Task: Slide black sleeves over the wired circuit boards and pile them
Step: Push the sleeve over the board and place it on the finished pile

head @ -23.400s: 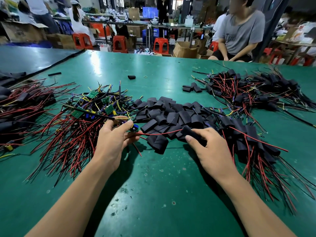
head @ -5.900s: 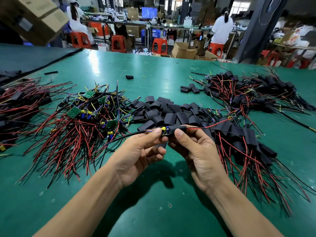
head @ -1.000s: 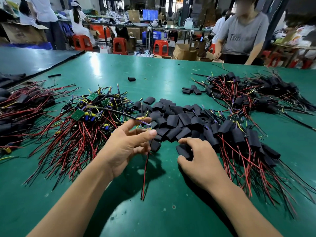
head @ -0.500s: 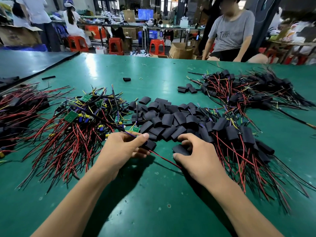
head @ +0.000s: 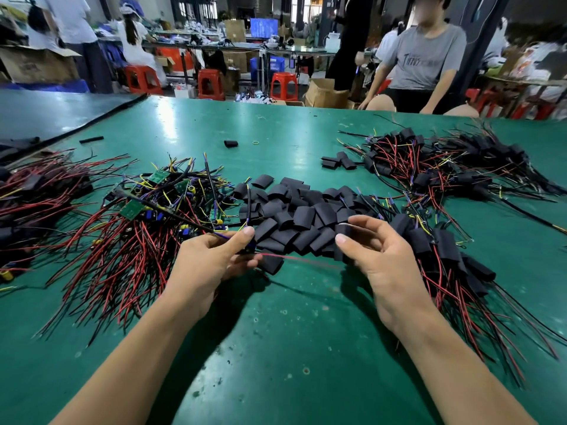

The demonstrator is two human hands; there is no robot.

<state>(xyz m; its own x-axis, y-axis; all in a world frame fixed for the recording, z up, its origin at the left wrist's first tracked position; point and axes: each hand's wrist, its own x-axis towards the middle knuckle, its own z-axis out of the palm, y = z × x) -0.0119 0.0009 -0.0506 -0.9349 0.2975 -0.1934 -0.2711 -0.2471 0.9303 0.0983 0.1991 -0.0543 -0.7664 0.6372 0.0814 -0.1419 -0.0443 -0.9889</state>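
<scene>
Sleeve [head: 343,230], lifted just now off the near edge of the sleeve heap [head: 294,216], sits pinched between the right hand's [head: 383,265] thumb and fingers, while the left hand [head: 208,265], left of the heap, pinches a wired board [head: 250,248], red wire [head: 300,259] trailing rightward: threading looks next.

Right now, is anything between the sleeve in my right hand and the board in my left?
Nothing visible blocks it. Only the board's own red wire trails from your left hand toward the black sleeve in your right hand; loose sleeves lie behind.
</scene>
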